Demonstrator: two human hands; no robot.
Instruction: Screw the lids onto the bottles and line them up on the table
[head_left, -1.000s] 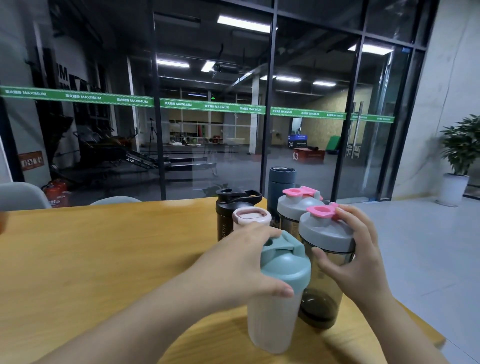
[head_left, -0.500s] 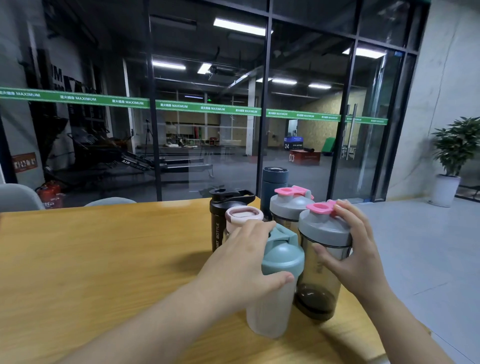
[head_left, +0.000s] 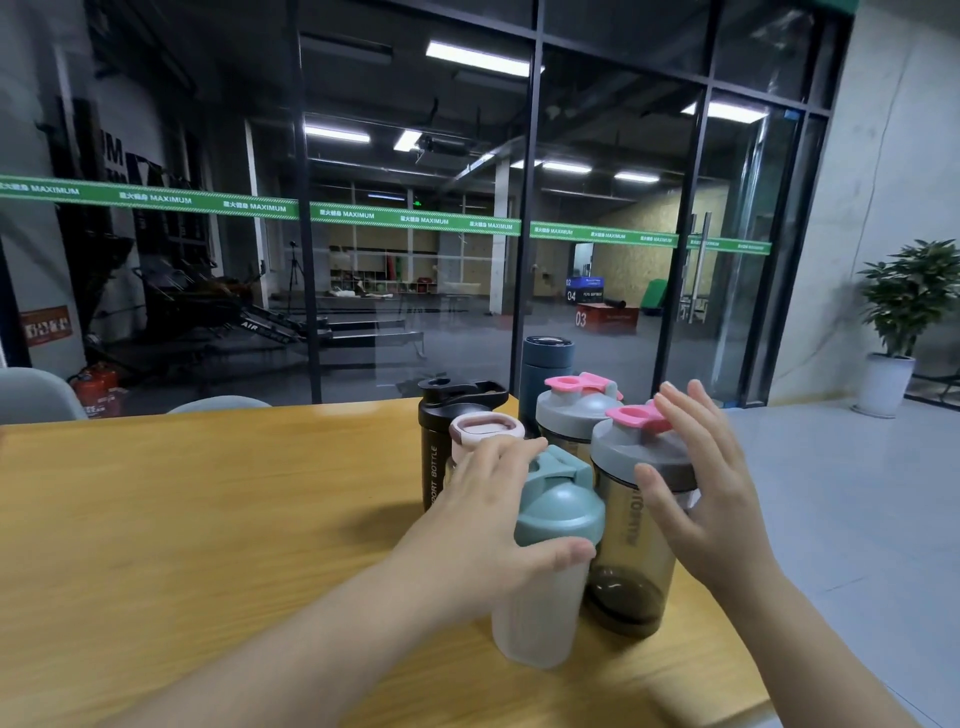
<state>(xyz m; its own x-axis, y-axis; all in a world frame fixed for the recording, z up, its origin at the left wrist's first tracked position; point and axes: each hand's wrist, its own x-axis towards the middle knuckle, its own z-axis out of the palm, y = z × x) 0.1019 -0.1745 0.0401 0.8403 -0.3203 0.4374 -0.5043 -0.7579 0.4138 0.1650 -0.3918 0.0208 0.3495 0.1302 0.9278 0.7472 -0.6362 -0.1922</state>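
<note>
Several lidded bottles stand clustered at the right end of the wooden table (head_left: 208, 519). Nearest is a frosted white bottle (head_left: 540, 613) with a teal lid (head_left: 561, 499); my left hand (head_left: 483, 514) wraps it just under the lid, thumb across the front. Touching its right side is a smoky bottle (head_left: 628, 551) with a grey lid and pink flap (head_left: 636, 415). My right hand (head_left: 701, 499) is beside that bottle with fingers straight and spread, holding nothing. Behind stand a black sport bottle (head_left: 435, 457), a pink-lidded bottle (head_left: 485, 428), a second grey-lidded shaker (head_left: 574, 413) and a dark blue tumbler (head_left: 548, 371).
The table's right edge runs close to the bottles, with grey floor beyond it. A glass wall rises behind the table. Two chair backs (head_left: 36, 389) show at the far left edge. A potted plant (head_left: 904, 312) stands by the right wall.
My right hand has let go of the grey lid and opened out flat beside the smoky bottle. My left hand keeps its hold on the teal-lidded bottle.
</note>
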